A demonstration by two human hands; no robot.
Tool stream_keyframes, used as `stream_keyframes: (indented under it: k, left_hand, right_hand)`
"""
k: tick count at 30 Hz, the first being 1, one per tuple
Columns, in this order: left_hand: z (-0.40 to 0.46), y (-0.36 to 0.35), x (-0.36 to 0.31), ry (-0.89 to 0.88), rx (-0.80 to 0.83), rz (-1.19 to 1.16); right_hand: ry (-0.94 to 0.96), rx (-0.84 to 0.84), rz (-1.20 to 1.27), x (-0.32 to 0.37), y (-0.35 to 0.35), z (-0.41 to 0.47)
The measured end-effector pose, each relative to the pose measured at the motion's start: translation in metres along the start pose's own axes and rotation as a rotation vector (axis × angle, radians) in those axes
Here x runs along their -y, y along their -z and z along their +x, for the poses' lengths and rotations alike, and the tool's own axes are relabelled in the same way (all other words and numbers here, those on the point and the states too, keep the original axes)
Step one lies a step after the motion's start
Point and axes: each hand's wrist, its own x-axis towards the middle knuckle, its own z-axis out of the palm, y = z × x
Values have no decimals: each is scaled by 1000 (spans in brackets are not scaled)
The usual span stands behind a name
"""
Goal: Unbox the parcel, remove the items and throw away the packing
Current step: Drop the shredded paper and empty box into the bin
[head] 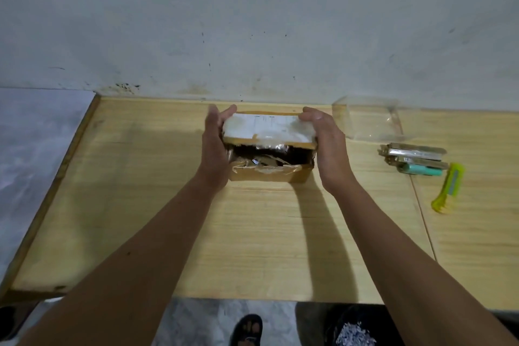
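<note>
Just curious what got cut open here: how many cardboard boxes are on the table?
1. The cardboard box sits at the middle of the table near the wall, held between the left hand and right hand. None other shows.

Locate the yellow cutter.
Head view, right side of the table: the cutter lies just below the packaged items, right of the box.

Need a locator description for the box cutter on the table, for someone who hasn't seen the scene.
Start at the wooden table against the wall and go to its right side, past the cardboard parcel held between both hands. The box cutter lies nearest the right edge, just below a bundle of packaged items. It is the only bright yellow-green thing there, long and slim.
</note>
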Motion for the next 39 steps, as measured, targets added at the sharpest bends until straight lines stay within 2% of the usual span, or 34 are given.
stream_keyframes:
  k: [4, 10, 14, 19, 25, 31, 35, 39]
  left_hand:
    - [-6, 12, 12, -59, 84, 215]
    - [-19, 6, 28, -220, 6, 496]
    - [-32, -11, 30, -243, -13, 552]
    - [-60, -66, 20, -203, 66, 464]
    - [-130, -172, 24, -195, 314, 378]
    - [-223, -264, 70, -160, 584, 373]
    - [-291, -293, 113, -71, 742, 409]
    - [-339, -285, 163, 44, 857, 496]
  right_hand:
    - [74, 79, -133, -16, 7, -11]
    - [-33, -30, -207, -23, 2, -32]
    - [-13, -130, -199, -13, 10, -50]
    - [-18, -321, -162, 7, 50, -78]
    - [-37, -637, -136, 25, 148, -149]
    - [-83, -959, -185, 29, 240, -261]
    - [-154, -1117, -222, 9, 278, -337]
    - [-252, -1228, -207, -34, 291, -395]
